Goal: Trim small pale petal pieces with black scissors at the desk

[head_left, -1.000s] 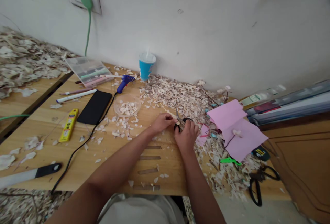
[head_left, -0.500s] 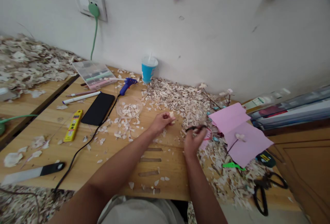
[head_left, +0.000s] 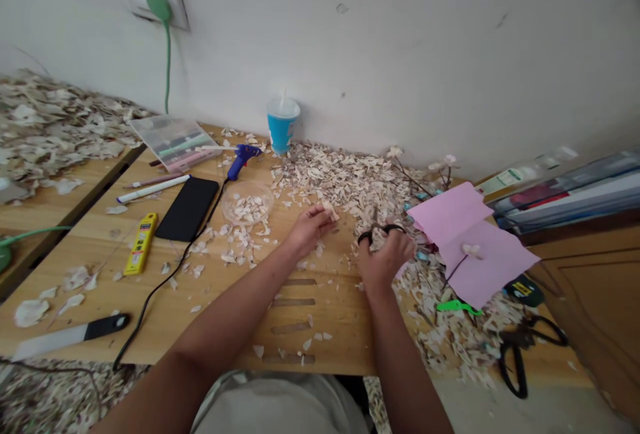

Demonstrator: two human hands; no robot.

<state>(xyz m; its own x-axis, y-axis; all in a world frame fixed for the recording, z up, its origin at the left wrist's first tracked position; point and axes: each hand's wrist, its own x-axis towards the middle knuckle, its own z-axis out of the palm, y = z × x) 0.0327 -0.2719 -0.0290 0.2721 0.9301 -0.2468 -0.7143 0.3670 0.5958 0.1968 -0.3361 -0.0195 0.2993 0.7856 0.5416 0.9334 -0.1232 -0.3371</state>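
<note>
My left hand [head_left: 311, 229] is closed, its thumb and fingers pinching a small pale flake [head_left: 330, 210] above the wooden table. To its right, my right hand [head_left: 386, 257] has its fingers in the black handles of a small pair of scissors [head_left: 365, 237]. The handles are spread apart, and the blades point away from me, hard to make out against the shavings. A gap separates the scissors from the flake. Beyond both hands lies a heap of pale shavings [head_left: 330, 171]. A clear round dish [head_left: 247, 203] with similar flakes stands to the left.
On the left are a blue glue gun [head_left: 239, 162] with its black cable, a phone [head_left: 187, 207], a yellow box [head_left: 141, 244] and a scraper [head_left: 85, 334]. A blue cup [head_left: 283, 127] stands near the wall. Pink paper [head_left: 480, 264] and larger scissors [head_left: 517, 341] lie right.
My right hand has turned, and the scissors' handles now show spread apart with the blades facing away. My left hand keeps its pinch on the flake. The view has shifted slightly.
</note>
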